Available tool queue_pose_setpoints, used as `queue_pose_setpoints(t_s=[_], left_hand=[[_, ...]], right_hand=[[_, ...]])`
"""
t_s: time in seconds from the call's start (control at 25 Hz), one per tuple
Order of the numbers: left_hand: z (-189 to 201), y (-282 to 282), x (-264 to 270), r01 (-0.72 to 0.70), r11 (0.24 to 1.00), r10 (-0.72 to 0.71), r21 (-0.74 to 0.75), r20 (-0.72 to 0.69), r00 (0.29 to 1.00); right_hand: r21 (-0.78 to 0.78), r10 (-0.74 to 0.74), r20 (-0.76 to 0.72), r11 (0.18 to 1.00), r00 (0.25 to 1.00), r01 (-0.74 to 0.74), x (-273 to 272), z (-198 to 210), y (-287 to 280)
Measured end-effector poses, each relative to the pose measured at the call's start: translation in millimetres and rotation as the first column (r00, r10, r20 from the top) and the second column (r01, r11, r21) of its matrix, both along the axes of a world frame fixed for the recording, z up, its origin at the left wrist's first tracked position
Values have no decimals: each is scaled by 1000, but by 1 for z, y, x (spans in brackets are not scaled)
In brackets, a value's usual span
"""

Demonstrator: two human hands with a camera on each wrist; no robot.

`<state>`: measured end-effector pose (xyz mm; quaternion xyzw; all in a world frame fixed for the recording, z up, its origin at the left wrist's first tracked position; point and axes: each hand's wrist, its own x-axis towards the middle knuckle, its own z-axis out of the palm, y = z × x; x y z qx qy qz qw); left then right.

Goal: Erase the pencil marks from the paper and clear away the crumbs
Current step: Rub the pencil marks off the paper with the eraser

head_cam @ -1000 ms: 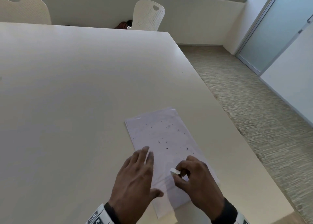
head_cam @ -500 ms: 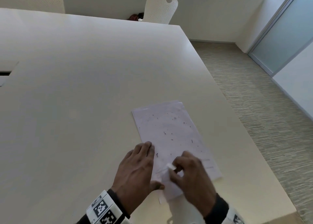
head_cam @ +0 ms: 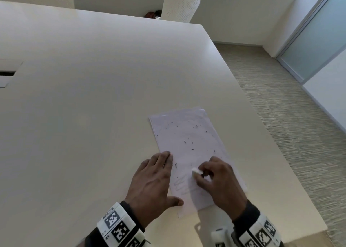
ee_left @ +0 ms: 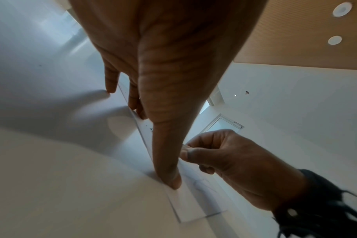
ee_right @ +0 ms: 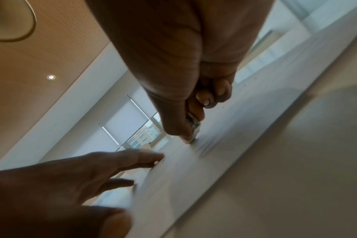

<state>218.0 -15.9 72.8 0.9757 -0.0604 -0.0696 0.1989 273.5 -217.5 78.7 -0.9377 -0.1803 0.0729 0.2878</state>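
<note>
A white sheet of paper (head_cam: 189, 134) lies on the cream table (head_cam: 84, 106) near its right edge. Dark eraser crumbs (head_cam: 192, 142) are scattered over its upper half. A faint pencil zigzag (head_cam: 182, 186) shows near its lower end. My left hand (head_cam: 155, 181) lies flat, fingers straight, pressing the paper's left edge; its thumb (ee_left: 169, 177) pins the lower part of the sheet. My right hand (head_cam: 219, 179) pinches a small white eraser (head_cam: 197, 171) and holds its tip on the paper (ee_right: 214, 153) beside the zigzag. In the right wrist view the eraser (ee_right: 194, 127) sits between thumb and fingers.
The table's right edge (head_cam: 262, 134) runs close to the paper, with carpet floor (head_cam: 299, 125) beyond. Two white chairs (head_cam: 180, 4) stand at the far side. A cable hatch (head_cam: 7, 74) is set in the table at far left.
My right hand with the eraser has shifted back and forth across the paper's lower part. My left hand has stayed on the left edge. The head view has tilted down.
</note>
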Motion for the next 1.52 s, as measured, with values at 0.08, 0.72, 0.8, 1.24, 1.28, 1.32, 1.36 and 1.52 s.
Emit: queue_pose_setpoints(t_s=[0.08, 0.72, 0.8, 1.24, 1.28, 1.32, 1.36, 1.52], left_hand=[[1, 0, 0, 3, 1000, -3, 7, 4, 1000], [3, 0, 1, 14, 999, -14, 29, -4, 1000], [3, 0, 1, 12, 1000, -12, 17, -14, 1000], [2, 1, 2, 20, 1000, -20, 21, 2, 1000], [0, 1, 1, 20, 1000, -20, 24, 4, 1000], [0, 1, 1, 23, 999, -23, 26, 2, 1000], [0, 2, 0, 26, 999, -26, 28, -2, 1000], [0, 2, 1, 20, 1000, -20, 22, 6, 1000]], right_hand=[[-8, -35, 32, 999, 999, 35, 0, 1, -1], [-79, 91, -4, 993, 996, -91, -8, -2, 22], [-63, 177, -91, 981, 980, -183, -23, 1, 27], [-60, 162, -58, 984, 985, -165, -5, 3, 21], [-55, 132, -28, 989, 991, -134, 0, 4, 20], [-64, 133, -12, 989, 991, -134, 0, 4, 20], [-68, 169, -18, 983, 986, -169, -5, 3, 21], [-80, 308, -114, 945, 944, -318, -17, 4, 24]])
